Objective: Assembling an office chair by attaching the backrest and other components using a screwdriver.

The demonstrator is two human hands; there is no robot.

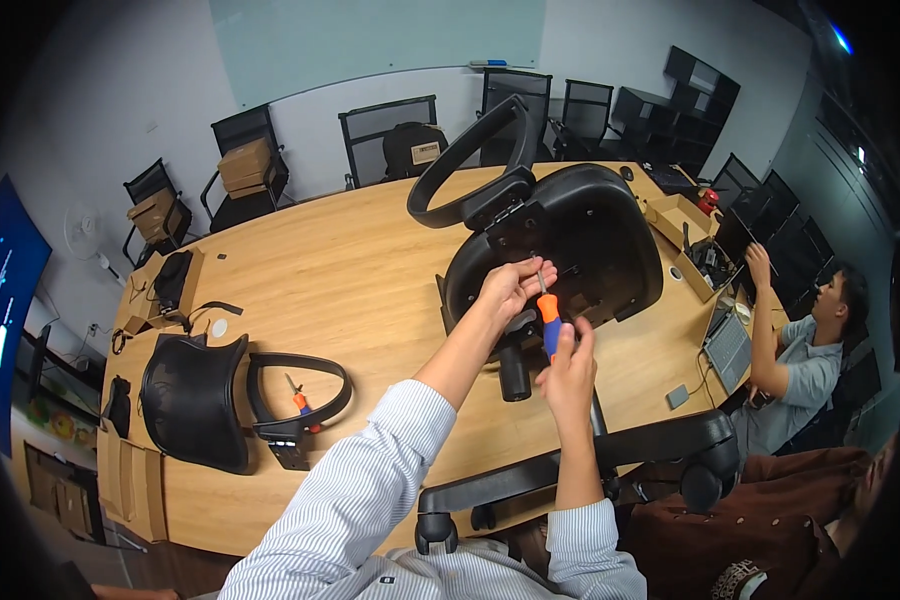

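Observation:
An upturned black office chair seat lies on the wooden table, its dark underside facing me. An armrest loop is joined to its left edge. My right hand grips the handle of an orange and blue screwdriver, whose shaft points up toward the seat. At the shaft's tip, my left hand pinches thumb and finger together; whatever is between them is too small to make out. Below the seat are a black cylinder and the chair's wheeled base, close to my body.
At left on the table lie a mesh backrest, a loose armrest and a second screwdriver. Open cardboard boxes stand at the table's edges. At right, a person sits by a laptop.

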